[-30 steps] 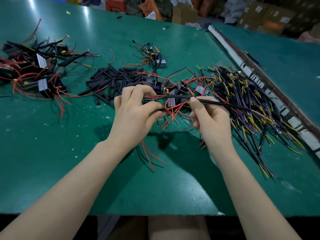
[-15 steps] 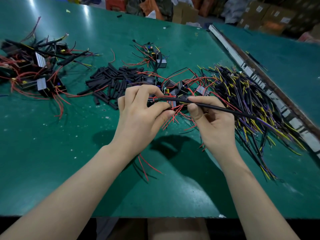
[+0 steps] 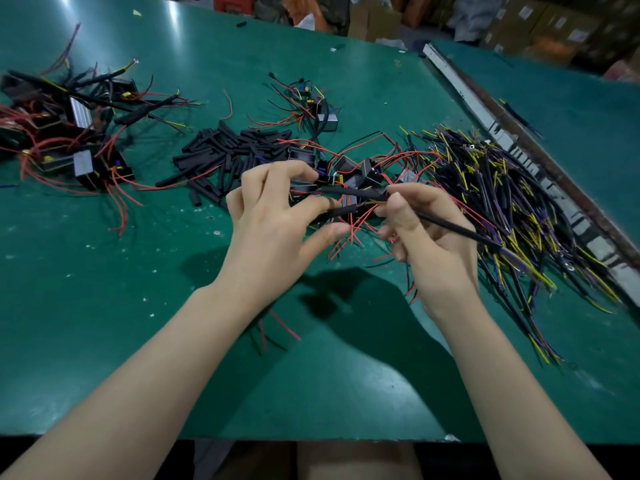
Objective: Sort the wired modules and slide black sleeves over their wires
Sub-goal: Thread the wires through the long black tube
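1. Since half a second ago: closing together, black sleeve now nearing the right thumb.
2. Left hand: pinching sleeve at mid-table.
3. Right hand: pinching black cable.
4. Threading; next, probably needing steady alignment.
5. Spare sleeves lying beyond.

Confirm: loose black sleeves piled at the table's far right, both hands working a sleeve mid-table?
Not quite. The head view shows the loose black sleeves piled left of the left hand; the far right holds a wire bundle. Right hand also engaged.
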`<state>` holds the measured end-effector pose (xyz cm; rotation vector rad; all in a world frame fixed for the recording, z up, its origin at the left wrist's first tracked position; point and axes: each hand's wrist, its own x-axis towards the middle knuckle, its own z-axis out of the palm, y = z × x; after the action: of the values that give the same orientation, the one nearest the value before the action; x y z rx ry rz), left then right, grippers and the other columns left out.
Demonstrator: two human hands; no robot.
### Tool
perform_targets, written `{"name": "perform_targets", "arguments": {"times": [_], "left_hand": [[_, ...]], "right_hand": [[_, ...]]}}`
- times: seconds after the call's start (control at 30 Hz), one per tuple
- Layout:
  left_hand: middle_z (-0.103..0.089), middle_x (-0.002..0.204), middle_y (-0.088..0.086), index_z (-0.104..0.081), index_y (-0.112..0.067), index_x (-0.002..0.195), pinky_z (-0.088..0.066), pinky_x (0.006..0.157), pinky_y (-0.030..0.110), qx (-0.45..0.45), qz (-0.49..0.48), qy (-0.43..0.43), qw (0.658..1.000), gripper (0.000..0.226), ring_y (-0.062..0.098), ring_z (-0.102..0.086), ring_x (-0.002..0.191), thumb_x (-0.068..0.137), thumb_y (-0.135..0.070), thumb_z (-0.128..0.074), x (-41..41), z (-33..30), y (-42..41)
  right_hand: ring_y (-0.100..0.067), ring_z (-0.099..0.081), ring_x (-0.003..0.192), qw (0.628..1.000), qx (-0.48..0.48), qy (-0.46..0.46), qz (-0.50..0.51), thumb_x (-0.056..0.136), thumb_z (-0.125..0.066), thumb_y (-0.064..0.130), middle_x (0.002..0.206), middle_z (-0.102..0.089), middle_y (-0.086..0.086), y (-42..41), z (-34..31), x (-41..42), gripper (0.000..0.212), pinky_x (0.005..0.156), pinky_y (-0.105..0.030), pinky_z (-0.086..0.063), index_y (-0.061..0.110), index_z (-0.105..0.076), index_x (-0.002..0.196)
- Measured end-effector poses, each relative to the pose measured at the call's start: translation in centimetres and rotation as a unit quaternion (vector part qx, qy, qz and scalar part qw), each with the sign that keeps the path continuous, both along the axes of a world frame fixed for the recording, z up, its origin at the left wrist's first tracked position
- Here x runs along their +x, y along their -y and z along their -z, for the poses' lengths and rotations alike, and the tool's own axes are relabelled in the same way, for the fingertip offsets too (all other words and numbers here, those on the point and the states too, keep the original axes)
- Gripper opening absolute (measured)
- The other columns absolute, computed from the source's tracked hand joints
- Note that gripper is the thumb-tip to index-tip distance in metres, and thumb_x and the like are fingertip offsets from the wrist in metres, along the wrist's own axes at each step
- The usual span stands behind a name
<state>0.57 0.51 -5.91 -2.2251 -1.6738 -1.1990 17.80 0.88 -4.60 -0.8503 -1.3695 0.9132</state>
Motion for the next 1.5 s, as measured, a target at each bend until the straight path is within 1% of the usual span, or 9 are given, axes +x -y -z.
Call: {"name": "perform_targets", "arguments": {"times": [0.17, 0.43, 0.63, 0.77, 0.87, 1.1, 1.3, 1.4, 1.5], "left_hand": [[-0.053, 0.127, 0.003, -0.073, -0.022, 0.092, -0.016, 0.083, 0.031, -0.006, 0.006, -0.001, 1.0, 0.026, 0.022, -0.031, 0.116, 0.086, -0.044, -0.06, 0.1, 0.2, -0.2], [-0.057, 0.121, 0.002, -0.074, -0.025, 0.092, -0.017, 0.081, 0.029, 0.033, 0.001, 0.028, 0.999, 0.019, 0.021, -0.032, 0.112, 0.084, -0.04, -0.066, 0.5, 0.0, 0.3], [-0.058, 0.117, 0.001, -0.075, -0.027, 0.09, -0.021, 0.081, 0.031, 0.071, 0.01, 0.044, 0.996, 0.015, 0.02, -0.033, 0.11, 0.083, -0.039, -0.068, 1.0, -0.1, 0.6], [-0.058, 0.116, 0.002, -0.075, -0.028, 0.089, -0.022, 0.082, 0.033, 0.069, -0.005, 0.043, 0.997, 0.015, 0.02, -0.033, 0.11, 0.083, -0.04, -0.068, 1.1, 0.1, 0.5], [-0.057, 0.116, 0.002, -0.075, -0.028, 0.089, -0.021, 0.082, 0.031, 0.066, -0.002, 0.044, 0.997, 0.016, 0.02, -0.033, 0.11, 0.082, -0.041, -0.068, 1.0, 0.0, 0.5], [-0.058, 0.116, 0.002, -0.075, -0.027, 0.086, -0.025, 0.082, 0.035, 0.08, 0.013, 0.021, 0.996, 0.016, 0.021, -0.032, 0.109, 0.084, -0.04, -0.066, 1.0, 0.1, 0.5], [-0.058, 0.115, 0.001, -0.073, -0.029, 0.093, -0.021, 0.081, 0.031, 0.083, 0.024, -0.007, 0.996, 0.019, 0.021, -0.034, 0.109, 0.086, -0.044, -0.063, 0.8, 0.2, 0.4], [-0.056, 0.116, 0.0, -0.065, -0.029, 0.115, -0.022, 0.083, 0.029, 0.088, -0.011, 0.048, 0.995, 0.031, 0.02, -0.036, 0.108, 0.092, -0.045, -0.053, 0.6, -0.1, 0.2], [-0.054, 0.116, 0.001, -0.059, -0.023, 0.12, -0.024, 0.084, 0.025, 0.05, -0.075, 0.182, 0.979, 0.037, 0.018, -0.039, 0.11, 0.095, -0.043, -0.04, -0.3, -0.8, -0.5]], "right_hand": [[-0.007, -0.054, 0.056, 0.998, -0.034, -0.034, 0.045, 0.089, -0.057, 0.026, 0.079, -0.06, 0.002, -0.4, -0.3, 0.3, 0.013, 0.043, -0.016, -0.037, 0.023, -0.059, 0.101], [-0.01, -0.053, 0.059, 0.999, -0.017, -0.022, 0.024, 0.092, -0.059, 0.007, 0.067, -0.055, 0.008, -0.2, -0.1, 0.1, 0.026, 0.05, -0.012, -0.041, 0.023, -0.05, 0.11], [-0.006, -0.054, 0.055, 1.0, -0.008, 0.0, -0.001, 0.091, -0.061, 0.008, 0.068, -0.058, 0.011, 0.2, -0.1, -0.1, 0.03, 0.053, -0.012, -0.042, 0.024, -0.048, 0.113], [-0.006, -0.055, 0.054, 0.999, -0.032, -0.008, 0.019, 0.091, -0.057, 0.028, 0.071, -0.06, 0.008, 0.0, -0.2, -0.2, 0.017, 0.049, -0.014, -0.04, 0.027, -0.052, 0.108], [-0.011, -0.049, 0.048, 0.995, -0.075, -0.047, 0.045, 0.09, -0.041, 0.045, 0.06, -0.056, 0.007, -0.4, -0.3, 0.4, 0.026, 0.043, -0.02, -0.032, 0.025, -0.055, 0.101], [-0.014, -0.042, 0.044, 0.998, -0.056, -0.01, 0.01, 0.08, -0.038, 0.013, 0.052, -0.053, 0.002, -0.3, 0.2, 0.4, 0.027, 0.043, -0.02, -0.03, 0.024, -0.05, 0.102], [-0.006, -0.047, 0.048, 0.999, -0.029, 0.021, -0.011, 0.083, -0.038, 0.009, 0.065, -0.05, -0.007, 0.1, 0.1, 0.1, 0.028, 0.046, -0.014, -0.036, 0.022, -0.046, 0.107], [-0.008, -0.049, 0.047, 0.998, -0.059, -0.018, 0.014, 0.082, -0.047, 0.014, 0.059, -0.056, 0.001, -0.4, -0.1, 0.2, 0.028, 0.042, -0.017, -0.033, 0.025, -0.047, 0.108], [-0.009, -0.05, 0.048, 0.988, -0.097, -0.118, 0.031, 0.086, -0.056, 0.01, 0.057, -0.06, 0.002, -1.0, -0.6, 0.9, 0.022, 0.041, -0.017, -0.032, 0.02, -0.051, 0.105]]}}
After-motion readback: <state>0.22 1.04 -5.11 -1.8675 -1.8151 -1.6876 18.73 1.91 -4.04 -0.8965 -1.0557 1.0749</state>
